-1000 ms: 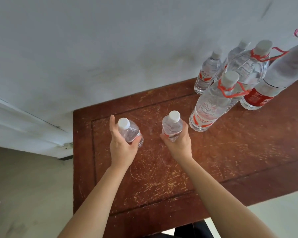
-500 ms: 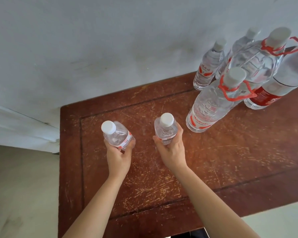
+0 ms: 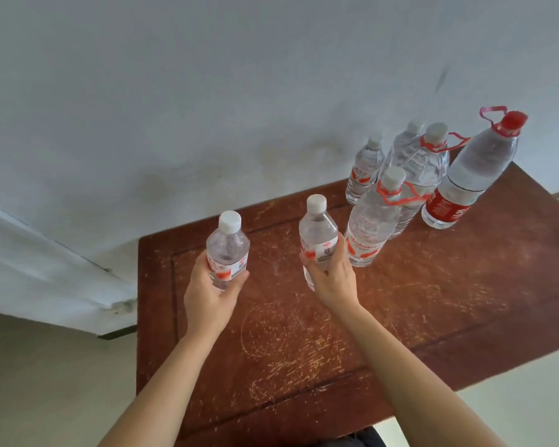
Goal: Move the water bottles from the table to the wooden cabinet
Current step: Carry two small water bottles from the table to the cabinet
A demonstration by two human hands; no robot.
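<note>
Now our left grip (image 3: 212,296) and right grip (image 3: 331,279) clasp two small water bottles (image 3: 228,250) (image 3: 318,237) upright, ready to carry to the cabinet.

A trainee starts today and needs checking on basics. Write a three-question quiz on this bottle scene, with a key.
1. True or false: the left hand is empty.
2. The cap of the right-hand bottle, gripped by the right hand, is: A red; B white; C blue.
3. Fill in: ___ standing bottles are grouped, unheld, on the wooden top.

Key: 1 false, it grips the left-hand bottle; 2 B; 3 five.
</note>
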